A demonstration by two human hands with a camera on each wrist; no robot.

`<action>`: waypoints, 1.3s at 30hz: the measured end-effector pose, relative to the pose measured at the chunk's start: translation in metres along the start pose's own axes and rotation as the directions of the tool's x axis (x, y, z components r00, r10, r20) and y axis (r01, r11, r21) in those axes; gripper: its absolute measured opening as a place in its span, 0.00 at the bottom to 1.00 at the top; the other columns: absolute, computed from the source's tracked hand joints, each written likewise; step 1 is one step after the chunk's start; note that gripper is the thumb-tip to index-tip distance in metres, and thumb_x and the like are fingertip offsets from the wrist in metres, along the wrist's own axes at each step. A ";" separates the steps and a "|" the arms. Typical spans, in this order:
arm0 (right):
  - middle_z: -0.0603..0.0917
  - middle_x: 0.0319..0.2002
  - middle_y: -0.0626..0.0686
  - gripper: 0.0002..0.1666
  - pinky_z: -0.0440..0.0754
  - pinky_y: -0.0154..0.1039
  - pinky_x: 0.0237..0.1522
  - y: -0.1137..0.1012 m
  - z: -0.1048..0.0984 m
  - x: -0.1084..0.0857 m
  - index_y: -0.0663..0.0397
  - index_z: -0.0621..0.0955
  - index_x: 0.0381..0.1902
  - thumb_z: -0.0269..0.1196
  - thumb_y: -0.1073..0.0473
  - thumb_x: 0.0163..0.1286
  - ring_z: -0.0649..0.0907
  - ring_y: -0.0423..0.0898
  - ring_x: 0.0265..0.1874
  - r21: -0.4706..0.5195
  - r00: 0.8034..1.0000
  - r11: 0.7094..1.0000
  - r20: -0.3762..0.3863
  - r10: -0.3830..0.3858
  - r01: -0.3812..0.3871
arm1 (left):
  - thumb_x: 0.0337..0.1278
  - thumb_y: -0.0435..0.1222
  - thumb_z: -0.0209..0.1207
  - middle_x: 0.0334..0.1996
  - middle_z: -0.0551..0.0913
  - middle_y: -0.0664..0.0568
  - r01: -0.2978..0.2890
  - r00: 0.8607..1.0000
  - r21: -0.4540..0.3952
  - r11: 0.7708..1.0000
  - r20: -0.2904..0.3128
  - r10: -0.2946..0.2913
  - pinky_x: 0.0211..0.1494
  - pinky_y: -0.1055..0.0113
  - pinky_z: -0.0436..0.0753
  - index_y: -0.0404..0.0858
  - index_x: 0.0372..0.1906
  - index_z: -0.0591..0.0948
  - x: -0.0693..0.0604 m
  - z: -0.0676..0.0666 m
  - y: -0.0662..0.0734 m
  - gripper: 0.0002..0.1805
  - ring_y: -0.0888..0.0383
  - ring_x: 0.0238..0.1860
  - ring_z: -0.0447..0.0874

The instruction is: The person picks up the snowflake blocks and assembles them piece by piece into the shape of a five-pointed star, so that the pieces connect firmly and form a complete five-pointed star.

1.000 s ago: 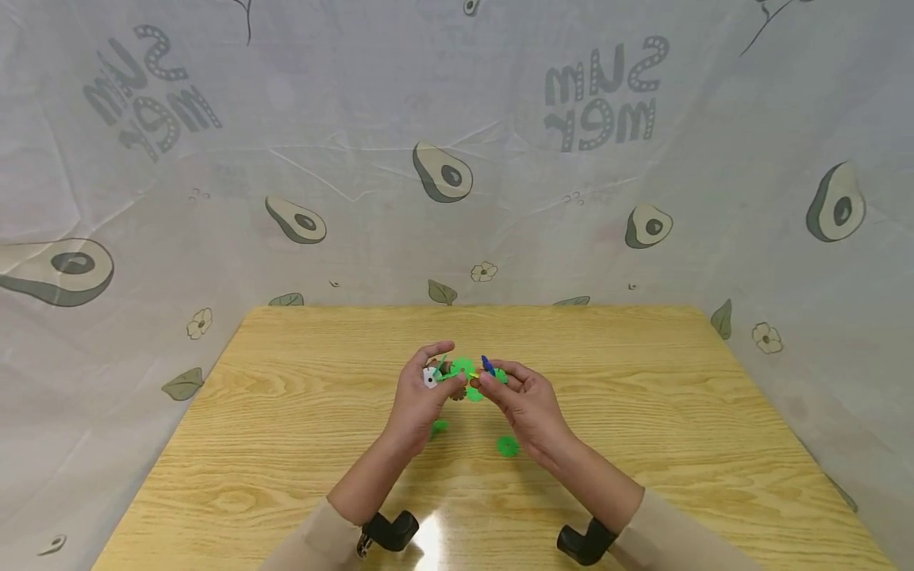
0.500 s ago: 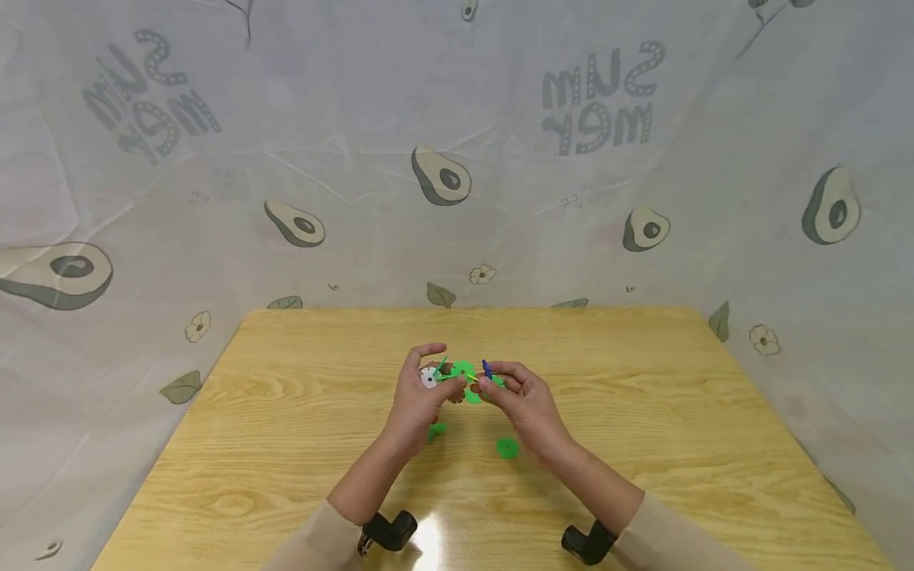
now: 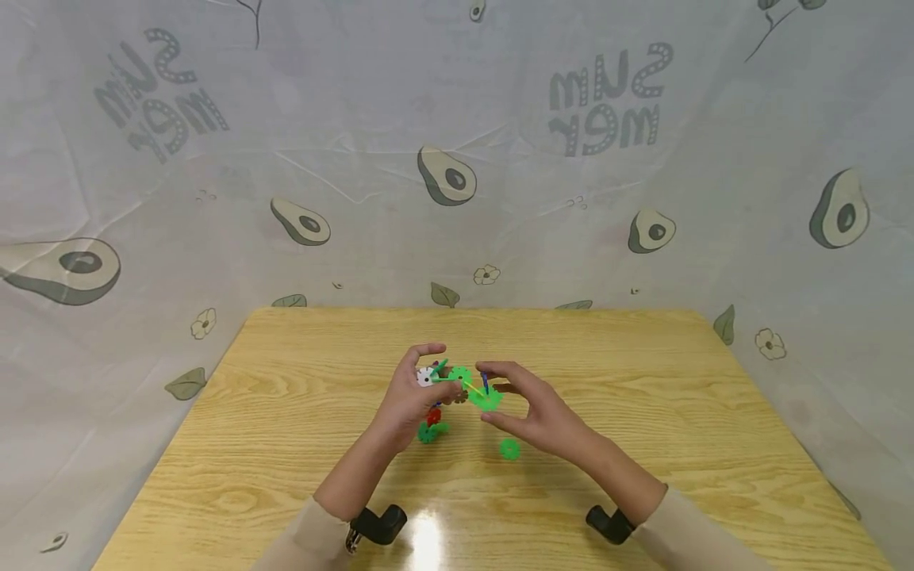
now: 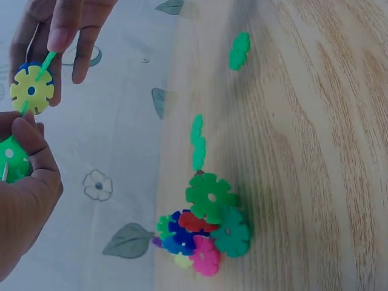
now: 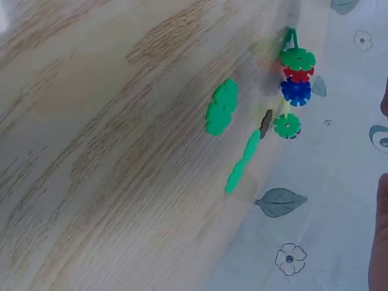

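Note:
My left hand (image 3: 410, 400) pinches a joined piece of plastic snowflake discs between thumb and fingers. A white disc (image 3: 426, 378) and a green disc (image 3: 460, 376) show at that hand. Further right on the piece are a yellow disc (image 4: 33, 91), seen edge-on from the head, a larger-looking green disc (image 3: 488, 397) and a blue disc (image 3: 485, 384). My right hand (image 3: 546, 412) spreads thumb and index finger around this end. The thumb tip lies at the green disc's lower edge; the index fingertip is by the blue disc. Its other fingers are partly hidden.
On the wooden table (image 3: 628, 373), a cluster of joined discs, including teal (image 4: 231, 232), red (image 4: 197, 222) and pink (image 4: 206, 256), stands below my left hand. A loose green disc (image 3: 510, 449) lies nearer me. Patterned cloth (image 3: 371, 159) hangs behind the table.
My right hand's thumb and index finger have spread apart from a close pinch, thumb moving down. The green and blue discs show more fully. My left hand keeps its hold.

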State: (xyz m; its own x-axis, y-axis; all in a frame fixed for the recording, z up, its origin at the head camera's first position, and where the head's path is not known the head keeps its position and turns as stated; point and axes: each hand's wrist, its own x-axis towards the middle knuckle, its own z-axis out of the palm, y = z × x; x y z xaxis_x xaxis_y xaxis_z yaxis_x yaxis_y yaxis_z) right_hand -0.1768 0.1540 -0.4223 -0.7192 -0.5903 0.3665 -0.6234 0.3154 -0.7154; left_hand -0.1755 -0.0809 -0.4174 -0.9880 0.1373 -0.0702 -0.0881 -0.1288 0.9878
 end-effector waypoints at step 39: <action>0.82 0.58 0.56 0.39 0.81 0.48 0.60 -0.001 0.040 0.012 0.60 0.75 0.67 0.77 0.70 0.59 0.78 0.51 0.59 -0.222 0.901 0.967 -0.384 -0.203 0.123 | 0.69 0.26 0.61 0.43 0.90 0.61 -0.118 0.992 -0.376 0.919 -0.076 0.096 0.63 0.65 0.83 0.46 0.73 0.63 -0.011 0.048 -0.009 0.34 0.63 0.52 0.89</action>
State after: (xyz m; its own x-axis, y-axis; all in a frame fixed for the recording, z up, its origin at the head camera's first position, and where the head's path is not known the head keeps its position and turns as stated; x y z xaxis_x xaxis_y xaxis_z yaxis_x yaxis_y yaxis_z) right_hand -0.1725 0.1165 -0.4410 -0.6390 -0.3101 0.7039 -0.7598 0.3973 -0.5147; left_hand -0.1580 -0.0343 -0.4188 -0.9987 0.0489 0.0148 -0.0119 -0.5042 0.8635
